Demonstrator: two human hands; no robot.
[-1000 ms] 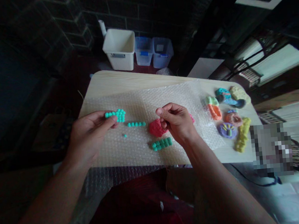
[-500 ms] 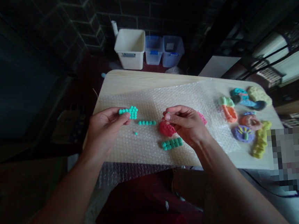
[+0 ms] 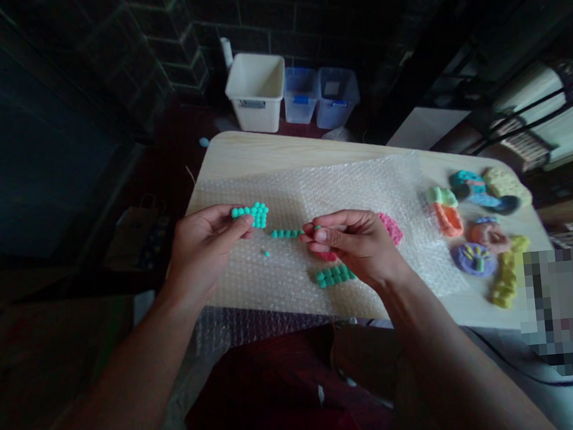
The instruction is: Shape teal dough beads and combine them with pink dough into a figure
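Between the thumb and fingers of my left hand (image 3: 213, 238) is a flat piece made of turquoise clay balls (image 3: 259, 212), with a row of balls along its top left. My right hand (image 3: 349, 239) is closed in a pinch on a small green clay ball (image 3: 317, 227). Below and between the hands, a row of turquoise balls (image 3: 284, 233) lies on the bubble wrap, its right end by my right fingertips. One loose turquoise ball (image 3: 266, 253) sits near it. Under my right hand are a darker green double row of balls (image 3: 332, 276) and a red clay lump (image 3: 326, 255), partly hidden.
Bubble wrap (image 3: 252, 285) covers much of the wooden table (image 3: 270, 144). A pink clay piece (image 3: 392, 228) lies right of my hand. Several coloured clay pieces, including a purple disc (image 3: 474, 259) and an orange one (image 3: 448, 219), stand at the right. Beyond are a white bin (image 3: 258, 110) and clear boxes (image 3: 302, 106).
My right hand has dropped slightly, its fingertips now close to the end of the turquoise row. My left hand keeps its hold on the turquoise piece. The whole view has shifted a little.
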